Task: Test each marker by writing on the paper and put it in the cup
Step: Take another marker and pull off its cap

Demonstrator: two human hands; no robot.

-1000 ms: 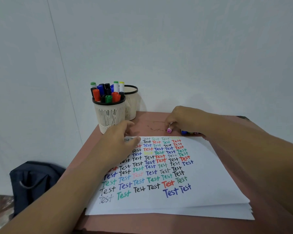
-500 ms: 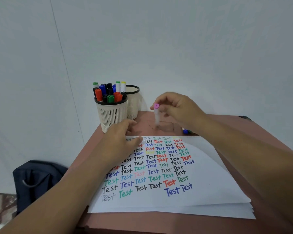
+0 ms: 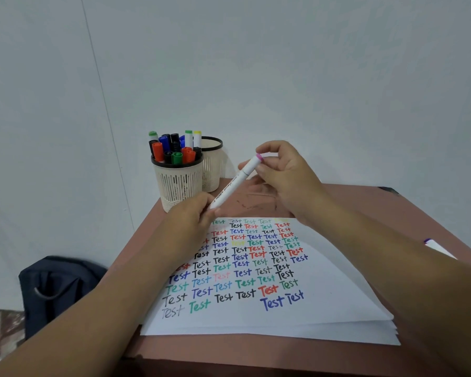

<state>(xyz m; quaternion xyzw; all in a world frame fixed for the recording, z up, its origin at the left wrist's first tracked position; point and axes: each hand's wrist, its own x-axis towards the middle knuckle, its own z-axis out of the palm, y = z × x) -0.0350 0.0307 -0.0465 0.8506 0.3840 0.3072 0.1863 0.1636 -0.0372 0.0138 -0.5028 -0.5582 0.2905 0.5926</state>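
Note:
A white marker with a pink cap (image 3: 235, 182) is held slanted above the table's far side. My right hand (image 3: 284, 176) pinches its capped upper end. My left hand (image 3: 195, 214) grips its lower end just over the top edge of the paper (image 3: 324, 300), a white stack covered with rows of the word "Test" in several colours. A cream mesh cup (image 3: 178, 183) full of several markers stands at the back left, with a second cream cup (image 3: 214, 164) behind it.
Another white marker with a purple end (image 3: 438, 247) lies at the table's right edge, partly hidden by my right forearm. The brown table (image 3: 365, 205) stands against a white wall. A dark bag (image 3: 57, 284) sits on the floor to the left.
My right hand picked the pink marker off the table and lifted it. My left hand left the paper's corner and took hold of the marker's lower end.

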